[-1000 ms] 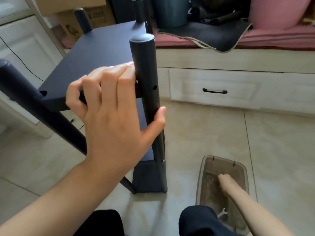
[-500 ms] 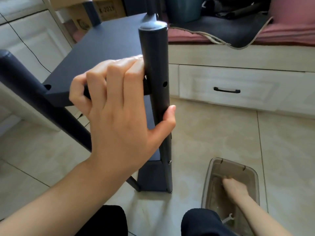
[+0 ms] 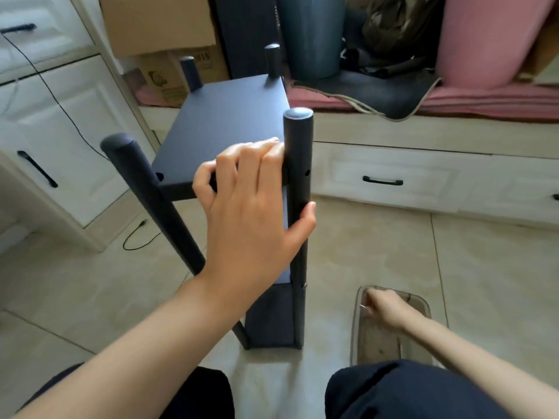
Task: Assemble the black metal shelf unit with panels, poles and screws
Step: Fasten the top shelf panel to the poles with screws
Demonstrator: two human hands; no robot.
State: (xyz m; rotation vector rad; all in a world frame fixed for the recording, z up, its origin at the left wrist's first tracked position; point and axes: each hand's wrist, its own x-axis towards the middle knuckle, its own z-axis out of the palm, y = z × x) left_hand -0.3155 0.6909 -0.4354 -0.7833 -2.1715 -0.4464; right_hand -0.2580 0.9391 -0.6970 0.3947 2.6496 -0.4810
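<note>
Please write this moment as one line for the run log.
left hand: holds top panel against front pole | right hand: pinches small screw over tray | screw hole: empty

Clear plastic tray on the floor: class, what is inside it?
The right hand reaches into the tray, pinching a small silvery piece, probably a screw. The brownish bottom shows. The knee covers the tray's near end, so anything there is hidden.

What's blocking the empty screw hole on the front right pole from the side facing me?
Nothing visible. The screw hole on the pole is uncovered; the left hand grips beside and below it.
</note>
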